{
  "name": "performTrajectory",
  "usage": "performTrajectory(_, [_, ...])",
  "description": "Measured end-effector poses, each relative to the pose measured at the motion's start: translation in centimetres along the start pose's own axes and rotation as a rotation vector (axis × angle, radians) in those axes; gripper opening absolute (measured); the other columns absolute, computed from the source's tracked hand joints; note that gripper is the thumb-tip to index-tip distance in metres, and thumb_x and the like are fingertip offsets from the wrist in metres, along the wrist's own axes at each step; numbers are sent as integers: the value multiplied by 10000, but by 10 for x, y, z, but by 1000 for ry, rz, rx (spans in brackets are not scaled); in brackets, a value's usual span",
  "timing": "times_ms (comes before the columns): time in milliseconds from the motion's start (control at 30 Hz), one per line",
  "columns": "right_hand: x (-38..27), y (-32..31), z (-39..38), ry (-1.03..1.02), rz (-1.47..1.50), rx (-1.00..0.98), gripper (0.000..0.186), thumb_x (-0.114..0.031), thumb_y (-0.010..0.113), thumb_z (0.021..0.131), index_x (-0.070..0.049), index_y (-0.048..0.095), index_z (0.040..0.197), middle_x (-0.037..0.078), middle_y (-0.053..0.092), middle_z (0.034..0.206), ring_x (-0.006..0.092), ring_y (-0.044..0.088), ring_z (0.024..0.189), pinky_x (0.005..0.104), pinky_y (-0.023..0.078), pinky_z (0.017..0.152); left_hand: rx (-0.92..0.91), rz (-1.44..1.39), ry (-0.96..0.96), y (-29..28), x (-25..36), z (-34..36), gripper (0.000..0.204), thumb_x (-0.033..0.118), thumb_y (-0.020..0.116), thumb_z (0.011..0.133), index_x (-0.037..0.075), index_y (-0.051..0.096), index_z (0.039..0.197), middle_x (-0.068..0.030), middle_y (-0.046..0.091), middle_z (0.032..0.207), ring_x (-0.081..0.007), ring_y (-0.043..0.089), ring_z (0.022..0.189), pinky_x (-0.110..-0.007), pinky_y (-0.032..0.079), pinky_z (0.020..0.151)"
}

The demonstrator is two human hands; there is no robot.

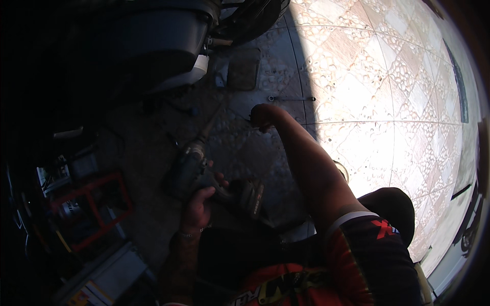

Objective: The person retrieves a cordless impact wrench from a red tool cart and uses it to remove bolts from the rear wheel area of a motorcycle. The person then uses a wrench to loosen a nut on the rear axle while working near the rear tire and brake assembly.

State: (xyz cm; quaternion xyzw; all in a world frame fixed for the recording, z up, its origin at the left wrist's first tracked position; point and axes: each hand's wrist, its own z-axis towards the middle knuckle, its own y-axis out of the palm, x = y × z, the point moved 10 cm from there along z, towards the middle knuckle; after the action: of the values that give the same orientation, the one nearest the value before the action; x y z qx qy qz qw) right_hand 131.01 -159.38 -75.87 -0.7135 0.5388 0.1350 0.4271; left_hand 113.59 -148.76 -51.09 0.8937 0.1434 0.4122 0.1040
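My left hand (199,206) grips a dark cordless power tool (190,166) by its handle, with the battery pack to the right. A long, narrow attachment (209,125) points up from its nose. Ahead of me, my right hand (263,116) is curled low over the tiles, its fingers closed; whether anything is in them is hidden. Just beyond it lies a long double-ended wrench (293,99). Further up, a shallow rectangular tray (241,81) rests on the floor beside the dark bodywork (153,41) of a vehicle, which has a pale lower part (196,71).
Tiled floor (377,76) spreads right, sunlit beyond a shadow edge. At the lower left stand a red metal frame (107,183) and pale boxy items (104,270). Small dark objects (186,109) lie in shadow below the vehicle. A wheel (255,20) shows at the top.
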Motion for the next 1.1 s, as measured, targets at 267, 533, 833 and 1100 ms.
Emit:
performTrajectory(267, [40, 20, 7, 201, 290, 606, 401, -322, 621, 921, -19, 698, 1171, 211, 712, 1164, 376, 688, 1080, 463, 543, 923, 11, -12, -15, 2, -3, -2, 734, 82, 591, 858, 47, 345, 1549, -136, 594, 1253, -290, 595, 1164, -441, 455, 1079])
performTrajectory(533, [7, -26, -26, -3, 595, 516, 388, -266, 667, 925, -13, 645, 1219, 175, 718, 1172, 321, 703, 1074, 459, 553, 897, -3, 15, -6, -1, -5, 1, 722, 78, 576, 873, 57, 350, 1558, -132, 613, 1273, -288, 600, 1182, -432, 459, 1077])
performTrajectory(833, [-51, -46, -46, -299, 1758, 293, 553, -149, 585, 1017, -42, 368, 1514, 211, 659, 1245, 331, 690, 1117, 465, 591, 928, -51, -125, -20, 2, -9, 2, 683, 8, 540, 908, 54, 326, 1555, -121, 613, 1253, -247, 614, 1152, -406, 489, 1037])
performTrajectory(1100, [-59, -78, -47, -520, 1156, 742, 389, -166, 603, 1023, -13, 499, 1365, 155, 645, 1227, 293, 664, 1121, 450, 568, 953, -21, -58, -23, -7, -11, 3, 726, 61, 571, 902, 93, 311, 1579, -130, 601, 1299, -296, 598, 1199, -462, 462, 1090])
